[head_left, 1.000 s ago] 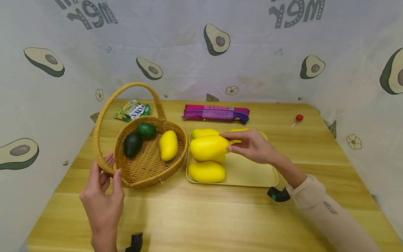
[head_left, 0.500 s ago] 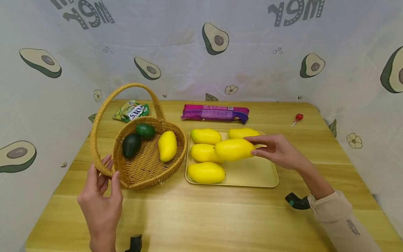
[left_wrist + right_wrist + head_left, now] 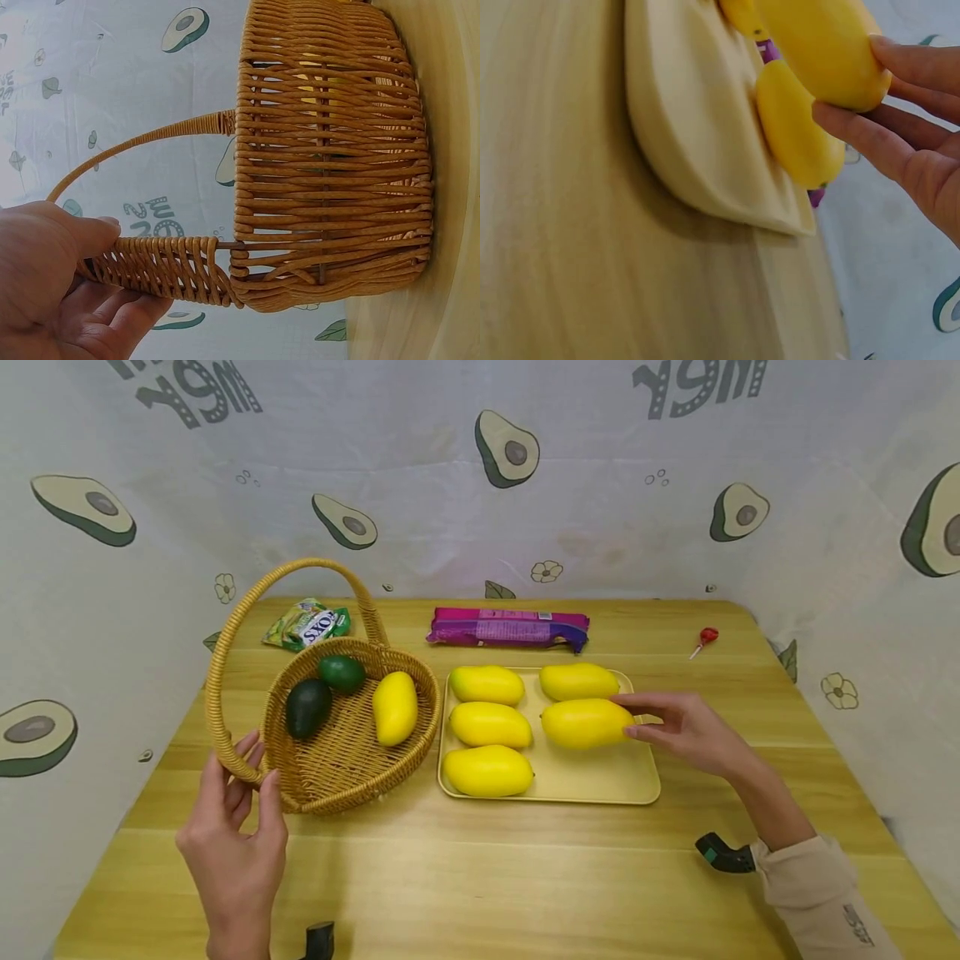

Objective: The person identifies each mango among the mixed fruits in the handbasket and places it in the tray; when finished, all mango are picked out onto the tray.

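My right hand (image 3: pixel 686 731) pinches a yellow mango (image 3: pixel 585 723) by its right end, over the right half of the shallow cream tray (image 3: pixel 600 789). In the right wrist view this mango (image 3: pixel 825 49) overlaps another mango (image 3: pixel 795 127) on the tray. Three mangoes stand in a column at the tray's left, the middle one (image 3: pixel 491 725) among them, and one (image 3: pixel 577 681) lies at the back right. My left hand (image 3: pixel 236 852) holds the handle of a wicker basket (image 3: pixel 352 797) near its base. Inside the basket lie a dark avocado (image 3: pixel 308 708), a green avocado (image 3: pixel 342 673) and a mango (image 3: pixel 395 708).
Behind the basket lies a green candy bag (image 3: pixel 307 624). A long purple packet (image 3: pixel 510 627) lies behind the tray, and a red lollipop (image 3: pixel 705 639) at the back right. An avocado-print cloth (image 3: pixel 420 468) hangs around the wooden table (image 3: pixel 480 885).
My right hand has carried the mango rightward, from over the tray's left column to its right half in front of the back-right mango. The left hand keeps its hold on the basket handle.
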`<act>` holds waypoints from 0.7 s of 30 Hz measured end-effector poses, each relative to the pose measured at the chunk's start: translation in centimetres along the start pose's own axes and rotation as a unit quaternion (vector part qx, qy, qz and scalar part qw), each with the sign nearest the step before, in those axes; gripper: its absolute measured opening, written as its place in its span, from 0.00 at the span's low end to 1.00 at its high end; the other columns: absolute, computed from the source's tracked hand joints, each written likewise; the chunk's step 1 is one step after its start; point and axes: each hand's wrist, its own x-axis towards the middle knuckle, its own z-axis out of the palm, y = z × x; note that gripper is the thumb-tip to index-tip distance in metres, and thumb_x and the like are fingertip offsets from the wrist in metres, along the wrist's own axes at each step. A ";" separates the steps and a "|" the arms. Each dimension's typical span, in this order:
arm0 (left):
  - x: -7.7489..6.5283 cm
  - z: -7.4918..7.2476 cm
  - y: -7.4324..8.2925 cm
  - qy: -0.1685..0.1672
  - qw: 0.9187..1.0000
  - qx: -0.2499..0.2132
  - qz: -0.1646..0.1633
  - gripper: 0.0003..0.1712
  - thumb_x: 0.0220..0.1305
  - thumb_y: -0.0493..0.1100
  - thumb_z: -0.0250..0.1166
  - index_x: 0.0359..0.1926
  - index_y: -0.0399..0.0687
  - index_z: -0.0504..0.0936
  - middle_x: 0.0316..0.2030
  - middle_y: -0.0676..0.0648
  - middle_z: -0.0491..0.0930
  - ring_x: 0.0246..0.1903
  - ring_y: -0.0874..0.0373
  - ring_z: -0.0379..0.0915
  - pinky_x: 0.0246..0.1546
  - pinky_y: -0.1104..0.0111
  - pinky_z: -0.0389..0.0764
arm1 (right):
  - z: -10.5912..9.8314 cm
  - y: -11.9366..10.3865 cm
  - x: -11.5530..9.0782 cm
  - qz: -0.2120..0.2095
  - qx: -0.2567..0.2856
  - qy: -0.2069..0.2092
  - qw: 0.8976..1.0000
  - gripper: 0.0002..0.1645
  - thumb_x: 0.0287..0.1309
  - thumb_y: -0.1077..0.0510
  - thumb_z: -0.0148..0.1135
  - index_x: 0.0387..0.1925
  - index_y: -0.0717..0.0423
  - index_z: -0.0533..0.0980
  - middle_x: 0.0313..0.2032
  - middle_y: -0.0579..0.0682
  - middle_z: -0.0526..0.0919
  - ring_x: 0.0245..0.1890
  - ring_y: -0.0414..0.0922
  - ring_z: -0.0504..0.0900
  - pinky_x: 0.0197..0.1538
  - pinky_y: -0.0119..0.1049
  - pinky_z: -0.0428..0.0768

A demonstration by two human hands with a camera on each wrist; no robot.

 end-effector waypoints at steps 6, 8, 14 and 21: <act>0.0 -0.1 0.1 0.001 1.000 -0.003 0.003 0.34 0.64 0.19 0.70 0.70 0.36 0.80 0.60 0.41 0.87 0.56 0.78 0.81 0.52 0.85 0.80 | 0.1 0.9 -0.2 0.010 -0.020 -0.002 1.000 0.25 0.68 0.75 0.67 0.66 0.73 0.78 0.60 0.72 0.82 0.56 0.26 0.82 0.49 0.24 0.88; 0.0 -0.1 0.0 0.001 1.000 -0.003 0.003 0.33 0.64 0.19 0.70 0.69 0.36 0.80 0.59 0.41 0.87 0.56 0.78 0.81 0.52 0.85 0.80 | 0.1 1.2 -0.1 0.011 -0.025 -0.004 1.000 0.25 0.69 0.74 0.66 0.65 0.73 0.78 0.60 0.74 0.82 0.56 0.25 0.82 0.50 0.23 0.88; 0.1 -0.1 0.0 -0.001 1.000 -0.003 0.001 0.32 0.64 0.20 0.70 0.69 0.35 0.80 0.60 0.41 0.87 0.57 0.77 0.81 0.53 0.85 0.80 | 0.2 1.7 0.1 0.020 -0.036 -0.006 0.999 0.23 0.70 0.73 0.66 0.65 0.74 0.78 0.61 0.74 0.82 0.54 0.24 0.81 0.51 0.21 0.87; 0.0 -0.1 0.0 -0.006 1.000 0.000 0.000 0.32 0.66 0.21 0.69 0.70 0.35 0.79 0.60 0.41 0.87 0.57 0.77 0.81 0.53 0.84 0.80 | 0.2 2.1 0.0 0.044 -0.040 -0.007 0.998 0.24 0.72 0.71 0.66 0.66 0.74 0.78 0.62 0.73 0.81 0.53 0.24 0.81 0.51 0.21 0.87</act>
